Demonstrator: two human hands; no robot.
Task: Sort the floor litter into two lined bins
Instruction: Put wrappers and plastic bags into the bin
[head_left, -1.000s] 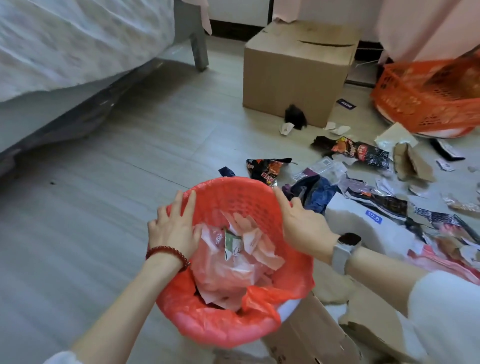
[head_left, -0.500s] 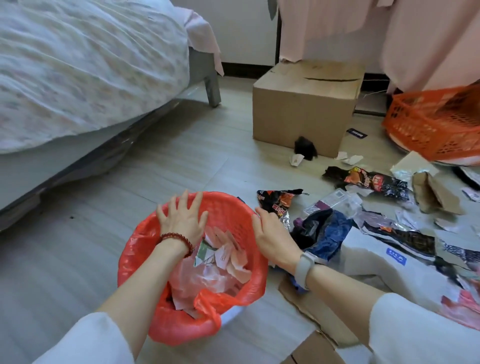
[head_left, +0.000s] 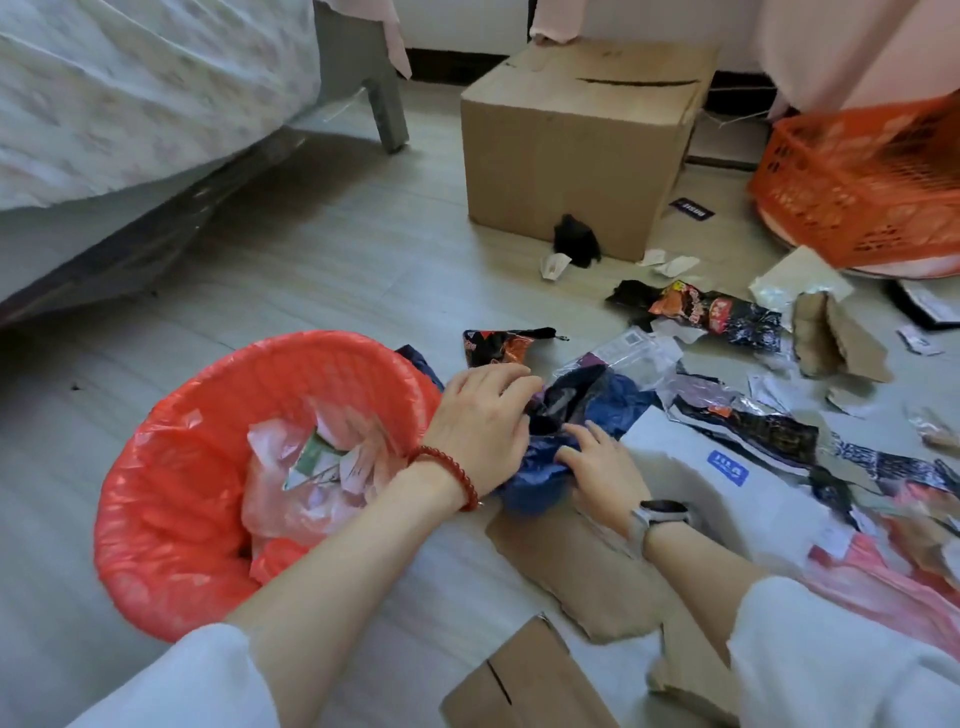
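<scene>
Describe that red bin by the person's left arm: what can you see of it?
The bin is round and lined with a thin red plastic bag folded over its rim. It stands on the grey floor, left of the litter. Inside lie crumpled pinkish plastic and paper scraps. The left forearm crosses above its near right edge; whether it touches the rim is unclear.

Litter-strewn floor (head_left: 322, 270), cardboard box (head_left: 566, 156)

Printed matter in the head view. Blue rectangular label (head_left: 728, 471) on the white mailer bag (head_left: 691, 499): white characters, too blurred to read. Small dark tag (head_left: 692, 210) on the floor beside the cardboard box (head_left: 576, 150): white lettering, illegible. Red-and-black snack wrapper (head_left: 711, 313): yellow and white graphics, no text legible.
</scene>
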